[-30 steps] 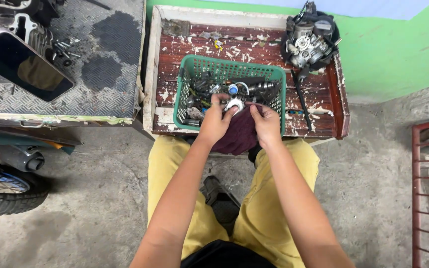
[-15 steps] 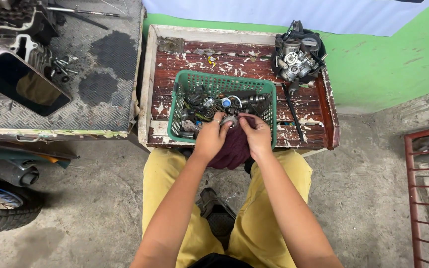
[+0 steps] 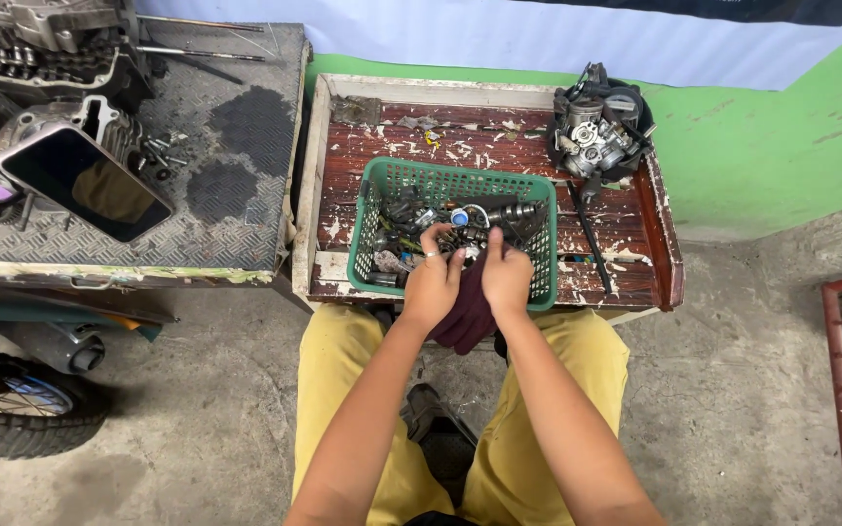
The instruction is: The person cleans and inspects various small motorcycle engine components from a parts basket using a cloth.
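Two hands: left (image 3: 431,287) and right (image 3: 507,278), at 6 o'clock of one green basket (image 3: 367,209). One maroon rag (image 3: 468,310); one carburettor (image 3: 596,131) at 2 o'clock. Loose basket parts too many to count.

Both hands meet over the near edge of the green basket (image 3: 370,226). The left hand (image 3: 431,285) and right hand (image 3: 506,278) hold a dark red cloth (image 3: 471,310); small metal parts (image 3: 407,216) lie just beyond the fingers.

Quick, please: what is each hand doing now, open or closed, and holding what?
Left hand: closed on the dark red cloth, over the green basket.
Right hand: closed on the same cloth.
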